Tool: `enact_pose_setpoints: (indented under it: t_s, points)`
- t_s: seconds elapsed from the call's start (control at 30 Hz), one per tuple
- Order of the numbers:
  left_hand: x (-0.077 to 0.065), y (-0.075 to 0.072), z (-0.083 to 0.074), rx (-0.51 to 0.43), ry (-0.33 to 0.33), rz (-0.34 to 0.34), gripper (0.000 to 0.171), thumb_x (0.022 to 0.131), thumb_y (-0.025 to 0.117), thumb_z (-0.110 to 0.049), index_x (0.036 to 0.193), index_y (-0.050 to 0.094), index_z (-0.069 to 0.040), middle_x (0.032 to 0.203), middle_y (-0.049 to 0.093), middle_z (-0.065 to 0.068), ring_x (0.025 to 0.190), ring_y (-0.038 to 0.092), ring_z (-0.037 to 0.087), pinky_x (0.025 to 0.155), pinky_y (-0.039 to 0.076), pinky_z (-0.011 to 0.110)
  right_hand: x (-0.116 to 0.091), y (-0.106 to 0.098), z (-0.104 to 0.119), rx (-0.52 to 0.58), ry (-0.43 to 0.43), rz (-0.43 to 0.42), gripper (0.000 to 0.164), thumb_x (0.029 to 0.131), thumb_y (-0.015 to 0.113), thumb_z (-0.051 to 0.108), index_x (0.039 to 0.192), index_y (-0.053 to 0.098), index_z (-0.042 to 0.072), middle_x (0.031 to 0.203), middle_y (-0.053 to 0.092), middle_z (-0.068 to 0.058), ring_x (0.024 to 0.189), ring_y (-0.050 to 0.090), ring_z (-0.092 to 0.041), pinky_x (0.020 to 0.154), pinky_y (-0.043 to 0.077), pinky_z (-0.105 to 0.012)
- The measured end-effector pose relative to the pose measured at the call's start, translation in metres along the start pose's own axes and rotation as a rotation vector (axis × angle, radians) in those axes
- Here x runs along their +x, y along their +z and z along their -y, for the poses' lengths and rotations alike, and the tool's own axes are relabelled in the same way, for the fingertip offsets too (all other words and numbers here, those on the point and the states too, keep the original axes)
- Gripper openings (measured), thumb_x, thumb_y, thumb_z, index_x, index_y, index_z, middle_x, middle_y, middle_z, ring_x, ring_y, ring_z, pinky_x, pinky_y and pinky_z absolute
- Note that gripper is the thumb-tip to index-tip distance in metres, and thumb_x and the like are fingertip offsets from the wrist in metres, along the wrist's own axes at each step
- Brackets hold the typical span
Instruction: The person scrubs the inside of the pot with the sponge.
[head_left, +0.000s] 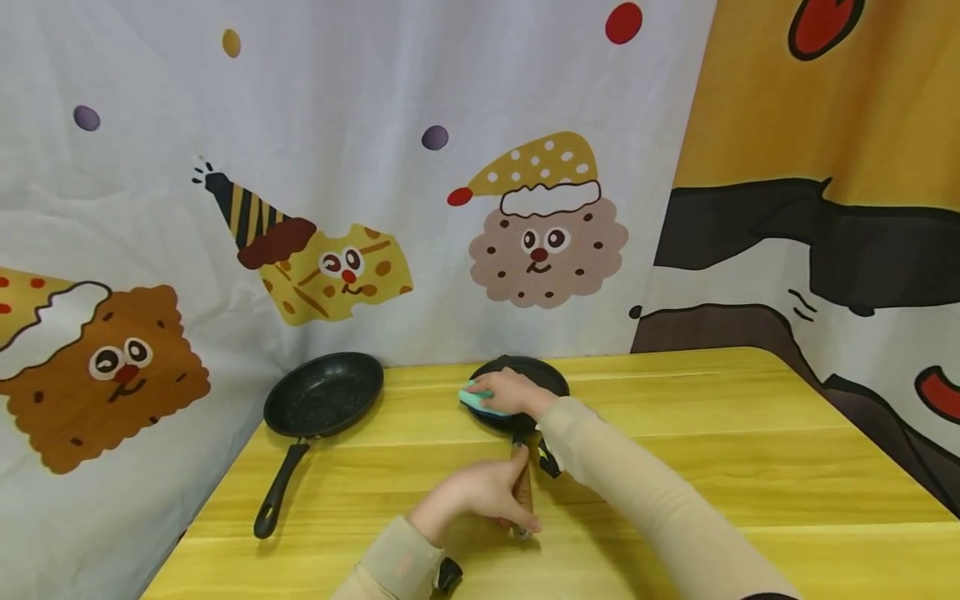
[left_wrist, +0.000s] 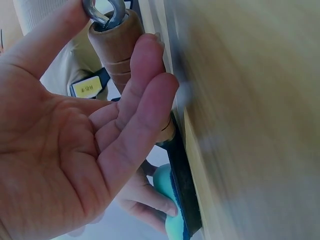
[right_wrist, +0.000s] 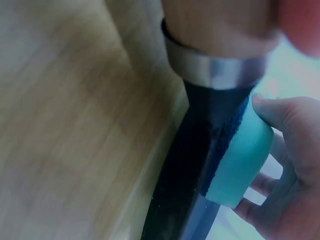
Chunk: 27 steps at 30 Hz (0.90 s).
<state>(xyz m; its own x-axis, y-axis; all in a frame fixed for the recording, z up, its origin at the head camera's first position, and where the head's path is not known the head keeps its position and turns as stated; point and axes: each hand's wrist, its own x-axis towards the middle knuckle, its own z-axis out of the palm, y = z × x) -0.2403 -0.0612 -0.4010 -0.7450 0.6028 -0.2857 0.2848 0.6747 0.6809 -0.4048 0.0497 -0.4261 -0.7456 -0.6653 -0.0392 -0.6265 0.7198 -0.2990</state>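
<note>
A small black frying pan (head_left: 553, 377) lies near the table's back edge, its wooden handle (left_wrist: 116, 47) pointing toward me. My left hand (head_left: 483, 490) holds that handle, with the thumb by the metal hanging ring (left_wrist: 111, 12) at its end. Over the pan, my right hand (head_left: 513, 392) grips a mint-green sponge (right_wrist: 242, 155) between thumb and fingers. The sponge's dark scouring side faces down against the pan's inside. Part of the pan's bowl is hidden beneath the right hand and sponge.
To the left, a larger black speckled frying pan (head_left: 326, 393) lies with its black handle (head_left: 281, 492) toward the front. The yellow wood-grain table (head_left: 750, 467) stretches out to the right. Behind it hangs a cartoon-printed curtain (head_left: 360, 100).
</note>
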Motion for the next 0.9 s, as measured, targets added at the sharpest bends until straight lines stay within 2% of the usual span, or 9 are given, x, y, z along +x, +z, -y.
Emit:
enact_pose_setpoints:
  t_s: [0.2,0.37,0.47,0.53,0.63,0.77,0.9]
  points:
    - [0.001,0.001,0.002,-0.012,0.024,0.007,0.106,0.083,0.079,-0.029,0.154,0.007,0.004,0.065,0.066,0.003,0.056,0.063,0.019,0.059,0.047,0.024,0.004,0.003,0.002,-0.075,0.108,-0.041,0.045,0.098,0.061,0.026,0.141,0.053,0.031,0.151,0.039,-0.003,0.135,0.031,-0.047,0.101,0.036,-0.06]
    - [0.004,0.002,0.005,0.005,0.021,-0.017,0.1,0.083,0.079,-0.031,0.154,0.016,0.001,0.064,0.066,0.004,0.055,0.062,0.017,0.062,0.046,0.023,0.009,0.005,0.003,-0.137,0.125,-0.058,0.047,0.097,0.061,0.028,0.143,0.05,0.033,0.152,0.039,-0.002,0.128,0.04,-0.045,0.093,0.044,-0.054]
    - [0.005,0.002,0.007,0.015,0.021,-0.025,0.098,0.083,0.078,-0.033,0.154,0.019,-0.001,0.062,0.065,0.004,0.056,0.062,0.017,0.07,0.047,0.022,0.012,0.008,0.003,-0.158,0.122,-0.071,0.049,0.096,0.062,0.028,0.143,0.05,0.033,0.151,0.04,-0.003,0.124,0.044,-0.044,0.09,0.045,-0.052]
    - [0.005,0.002,0.008,0.025,0.022,-0.024,0.101,0.082,0.079,-0.034,0.154,0.017,-0.001,0.063,0.065,0.003,0.064,0.063,0.013,0.079,0.047,0.022,0.013,0.009,0.001,-0.175,0.133,-0.073,0.049,0.097,0.062,0.029,0.144,0.049,0.033,0.151,0.039,-0.003,0.123,0.044,-0.041,0.089,0.044,-0.051]
    - [0.005,0.001,0.008,0.033,0.03,-0.021,0.106,0.08,0.081,-0.034,0.154,0.014,0.0,0.062,0.064,0.002,0.065,0.063,0.013,0.086,0.046,0.023,0.013,0.01,-0.001,-0.199,0.155,-0.081,0.048,0.097,0.061,0.031,0.144,0.048,0.034,0.151,0.04,-0.002,0.125,0.042,-0.04,0.095,0.042,-0.054]
    - [0.003,0.0,0.007,0.041,0.018,-0.017,0.109,0.08,0.081,-0.034,0.155,0.01,0.0,0.063,0.065,0.004,0.061,0.061,0.014,0.081,0.047,0.022,0.014,0.009,-0.005,-0.231,0.182,-0.079,0.048,0.098,0.058,0.033,0.145,0.046,0.035,0.152,0.038,-0.001,0.126,0.04,-0.037,0.099,0.039,-0.055]
    - [0.002,-0.003,0.005,0.075,-0.002,-0.022,0.108,0.079,0.081,-0.035,0.155,0.012,-0.002,0.066,0.063,0.001,0.072,0.059,0.009,0.083,0.047,0.024,0.016,0.008,-0.013,-0.235,0.207,-0.081,0.049,0.099,0.057,0.034,0.146,0.044,0.037,0.154,0.035,-0.002,0.124,0.041,-0.036,0.096,0.04,-0.052]
